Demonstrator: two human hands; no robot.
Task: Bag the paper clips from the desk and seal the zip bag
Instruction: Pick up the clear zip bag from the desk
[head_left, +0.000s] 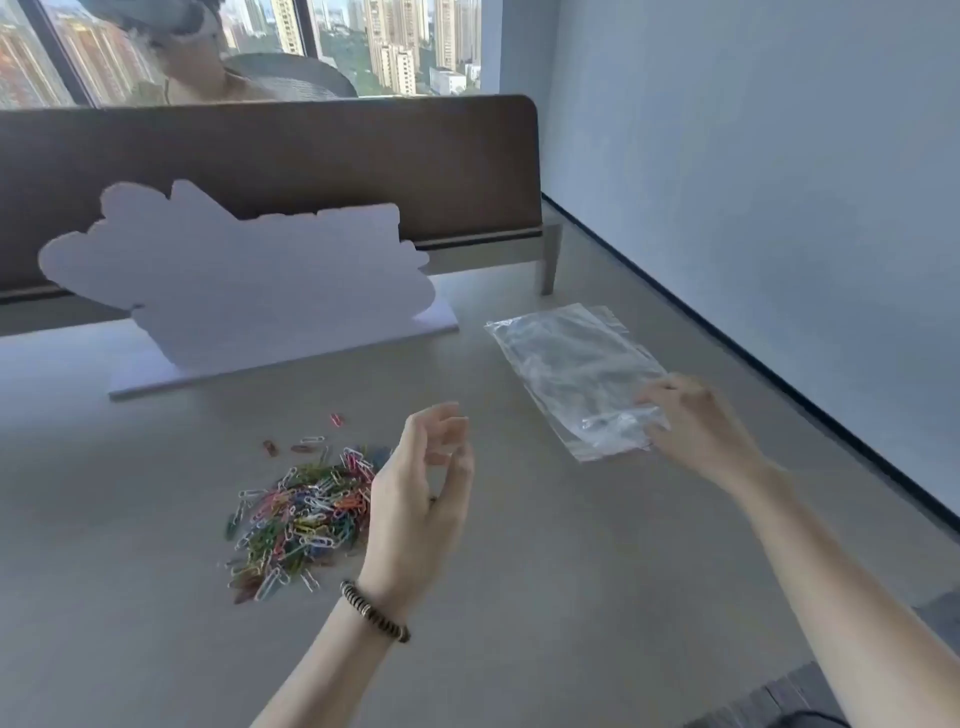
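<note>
A heap of coloured paper clips lies on the grey desk, left of centre, with a few strays behind it. A clear zip bag lies flat to the right, its zip end pointing away from me. My left hand hovers above the desk just right of the heap, fingers apart and curled, holding nothing. My right hand rests its fingers on the bag's near right corner; whether it pinches the plastic is unclear.
A white cut-out board on a flat base stands behind the clips. A brown partition panel runs along the desk's far edge, with another person behind it. A pale wall borders the desk's right side.
</note>
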